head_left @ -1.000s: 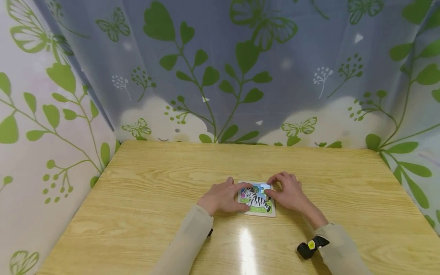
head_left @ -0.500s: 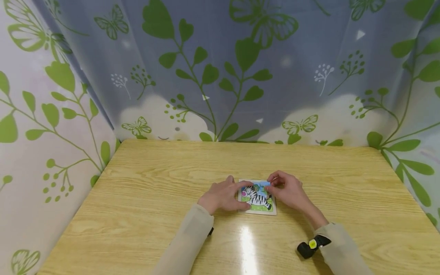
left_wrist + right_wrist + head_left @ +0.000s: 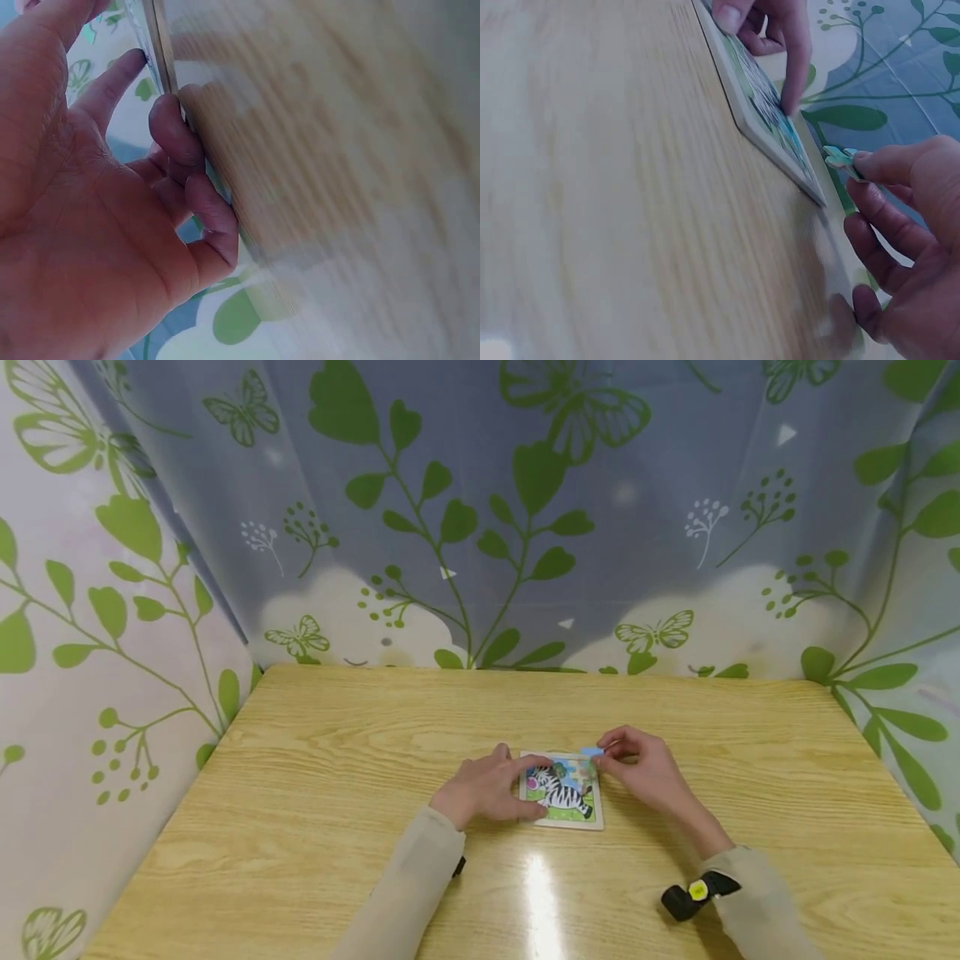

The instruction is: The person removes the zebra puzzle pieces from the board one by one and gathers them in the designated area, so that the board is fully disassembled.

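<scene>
A square jigsaw puzzle point(image 3: 557, 795) with a zebra picture and a pale frame lies on the table. My left hand point(image 3: 487, 789) rests on its left side, thumb and index finger extended over the picture. In the left wrist view, the other fingers bend beside the puzzle's edge point(image 3: 161, 49), close to the tabletop. Just past the upper right corner, my right hand point(image 3: 643, 770) pinches a small blue puzzle piece point(image 3: 591, 751) between thumb and index finger. The right wrist view shows this piece point(image 3: 840, 160) held above the board, apart from it. A pale patch shows among the pieces at upper right.
The wood-grain table point(image 3: 337, 735) stretches out around the puzzle. A curtain point(image 3: 480, 527) with leaves and butterflies stands along the back edge, with similar cloth at both sides. A black wrist strap point(image 3: 701, 893) sits on the right sleeve.
The blue piece has come up out of the puzzle's upper right area, carried away and to the right in my right hand. My left hand stays in place.
</scene>
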`<state>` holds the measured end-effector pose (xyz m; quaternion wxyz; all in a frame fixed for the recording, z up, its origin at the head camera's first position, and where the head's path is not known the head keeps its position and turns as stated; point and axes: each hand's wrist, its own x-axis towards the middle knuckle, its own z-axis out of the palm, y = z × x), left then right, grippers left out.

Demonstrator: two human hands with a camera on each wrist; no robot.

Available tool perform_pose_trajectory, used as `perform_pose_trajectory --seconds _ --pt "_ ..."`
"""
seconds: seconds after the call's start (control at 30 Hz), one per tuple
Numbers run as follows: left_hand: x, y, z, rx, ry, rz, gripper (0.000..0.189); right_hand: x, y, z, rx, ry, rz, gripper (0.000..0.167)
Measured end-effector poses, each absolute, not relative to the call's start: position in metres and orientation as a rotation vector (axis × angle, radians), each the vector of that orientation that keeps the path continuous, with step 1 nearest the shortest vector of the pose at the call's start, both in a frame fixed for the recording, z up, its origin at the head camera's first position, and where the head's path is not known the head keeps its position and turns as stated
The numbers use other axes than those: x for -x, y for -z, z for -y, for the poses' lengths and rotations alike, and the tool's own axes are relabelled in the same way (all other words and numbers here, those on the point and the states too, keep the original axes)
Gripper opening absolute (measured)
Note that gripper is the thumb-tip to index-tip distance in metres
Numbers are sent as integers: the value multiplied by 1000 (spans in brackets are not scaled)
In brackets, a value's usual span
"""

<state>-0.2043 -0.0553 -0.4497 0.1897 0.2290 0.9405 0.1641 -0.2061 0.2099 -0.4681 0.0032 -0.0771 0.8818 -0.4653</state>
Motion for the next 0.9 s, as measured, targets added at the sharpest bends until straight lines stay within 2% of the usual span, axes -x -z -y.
perform_pose_trajectory --seconds 0.43,0.73,0.9 --pt "204 451 62 -643 -625 -2626 69 213 470 -256 248 1376 -2879 19" --pt "208 450 51 -761 -873 -2550 44 213 470 -273 228 1359 -2920 20" --pt "211 450 47 -733 -926 -2455 33 218 471 -274 248 1335 -2944 18"
